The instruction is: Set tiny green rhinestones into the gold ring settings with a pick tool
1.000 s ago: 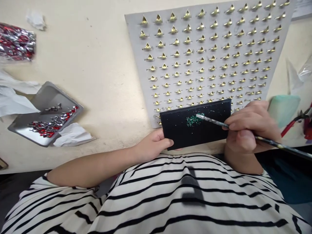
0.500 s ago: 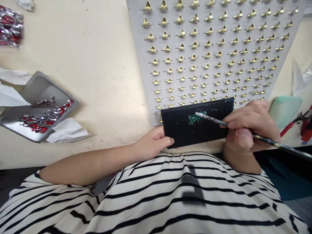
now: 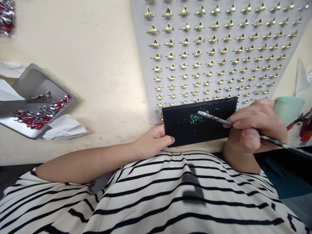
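My left hand (image 3: 156, 141) grips the left end of a black rectangular tray (image 3: 180, 135), thumb on top and fingers underneath. A small cluster of tiny green rhinestones (image 3: 196, 118) lies on the tray's surface, with stray specks around it. My right hand (image 3: 255, 126) is closed around a slim patterned stick with a white tip (image 3: 214, 118), held like a pen. Its tip is at the green stones; whether it touches them I cannot tell. Behind the tray, a grey board (image 3: 143, 65) carries rows of gold-coloured rings (image 3: 184, 53) standing upright.
On the left, a metal tray (image 3: 70, 92) holds red and silver drop-shaped stones (image 3: 39, 117), with white paper scraps (image 3: 65, 127) beside it. A bag of similar stones (image 3: 6, 16) lies at the upper left. Red-handled pliers (image 3: 298, 122) and a pale green item (image 3: 289, 109) lie at right.
The view has shifted slightly, so the ring board sits lower and the metal tray further left. Both hands keep their hold, and the stick's tip stays at the green stones.
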A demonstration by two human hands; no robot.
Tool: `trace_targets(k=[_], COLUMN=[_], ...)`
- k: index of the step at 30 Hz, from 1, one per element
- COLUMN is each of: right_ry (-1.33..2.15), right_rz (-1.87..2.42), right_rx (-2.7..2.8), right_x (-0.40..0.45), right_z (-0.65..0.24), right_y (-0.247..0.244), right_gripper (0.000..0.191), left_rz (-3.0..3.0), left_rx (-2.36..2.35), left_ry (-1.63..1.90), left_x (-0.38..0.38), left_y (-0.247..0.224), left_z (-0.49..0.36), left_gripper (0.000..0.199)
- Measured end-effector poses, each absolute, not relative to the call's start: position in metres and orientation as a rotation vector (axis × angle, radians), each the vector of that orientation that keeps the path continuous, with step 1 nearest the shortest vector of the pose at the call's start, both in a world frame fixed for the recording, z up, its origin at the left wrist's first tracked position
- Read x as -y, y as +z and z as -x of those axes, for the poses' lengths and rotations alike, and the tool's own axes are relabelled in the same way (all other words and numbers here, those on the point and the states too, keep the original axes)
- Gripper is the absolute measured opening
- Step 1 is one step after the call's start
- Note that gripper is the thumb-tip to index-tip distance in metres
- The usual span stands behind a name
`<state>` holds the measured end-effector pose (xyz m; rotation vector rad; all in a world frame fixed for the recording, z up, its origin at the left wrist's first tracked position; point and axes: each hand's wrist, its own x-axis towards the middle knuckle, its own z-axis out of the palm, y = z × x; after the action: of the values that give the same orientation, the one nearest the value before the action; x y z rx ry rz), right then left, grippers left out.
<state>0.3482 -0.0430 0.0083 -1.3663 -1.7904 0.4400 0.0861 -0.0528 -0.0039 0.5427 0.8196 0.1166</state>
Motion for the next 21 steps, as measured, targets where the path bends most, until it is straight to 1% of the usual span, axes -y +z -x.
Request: trace_targets(k=[2, 3, 5, 9, 15, 21], right_ry=[0.389, 0.358, 0.318, 0.316, 0.315, 0.339], right_rz=[1.216, 1.217, 1.344, 1.562, 1.659, 1.619], right_rx=[1.707, 1.646, 1.562, 1.602, 1.643, 1.626], right_x=[0.038, 0.036, 0.034, 0.036, 0.037, 0.034], right_z=[-0.345, -0.343, -0.338, -0.330, -0.324, -0.325], right_y=[0.006, 0.006, 0.006, 0.010, 0.009, 0.005], right_gripper=[0.022, 0.021, 0.021, 0.018, 0.016, 0.016], left_rz=[-0.553, -0.557, -0.556, -0.540, -0.526, -0.537], left_rx=[-0.827, -0.827, -0.823, -0.782, -0.752, -0.751], left_ry=[0.119, 0.123, 0.133, 0.139, 0.155, 0.154], left_x=[0.051, 0.050, 0.050, 0.051, 0.052, 0.050], left_y=[-0.003, -0.003, -0.003, -0.006, -0.007, -0.007], left_z=[-0.086, -0.087, -0.087, -0.087, -0.087, -0.087], left_gripper=[0.017, 0.016, 0.014, 0.015, 0.014, 0.011])
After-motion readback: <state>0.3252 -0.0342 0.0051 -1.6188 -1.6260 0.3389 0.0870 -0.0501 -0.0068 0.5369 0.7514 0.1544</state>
